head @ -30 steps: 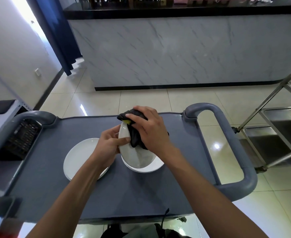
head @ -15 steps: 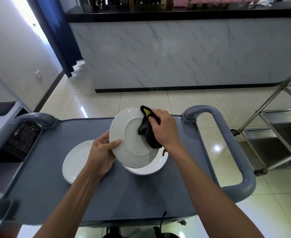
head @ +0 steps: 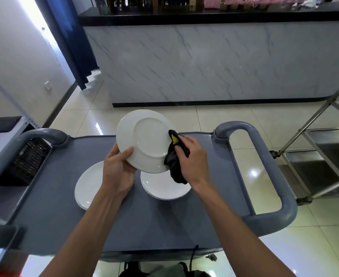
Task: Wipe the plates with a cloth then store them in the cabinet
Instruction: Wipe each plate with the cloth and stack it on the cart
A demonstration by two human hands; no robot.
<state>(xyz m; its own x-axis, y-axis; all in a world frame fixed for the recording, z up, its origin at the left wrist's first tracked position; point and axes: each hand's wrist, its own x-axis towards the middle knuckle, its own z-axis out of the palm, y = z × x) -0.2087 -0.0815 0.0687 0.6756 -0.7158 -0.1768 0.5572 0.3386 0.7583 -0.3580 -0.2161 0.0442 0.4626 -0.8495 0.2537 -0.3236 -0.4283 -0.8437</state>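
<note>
Left hand: the left hand point(head: 117, 168) grips the lower left rim of a raised plate point(head: 144, 139), thumb lying across the side that faces the camera, the other fingers hidden behind it.
Raised plate: white, tilted up on edge above the cart, its underside with the round foot ring turned toward the camera.
Right hand: the right hand point(head: 192, 158) has its fingers curled round a black cloth point(head: 174, 166) and presses it against the right edge of the raised plate.
Cloth: dark and bunched, with a small yellow patch near its top; its lower end hangs down over the plates below.
Stack on the right: white plates point(head: 164, 186) lie flat on the cart just under the raised plate; how many are in the stack I cannot tell.
Stack on the left: more white plates point(head: 87, 186) lie flat beside them, partly behind the left forearm.
Cart: a grey cart point(head: 64, 206) with thick rounded handles on both sides carries both stacks.
Surroundings: a marble-faced counter point(head: 204, 62) stands beyond the cart on a pale tiled floor, and a steel trolley point(head: 324, 154) stands to the right.
</note>
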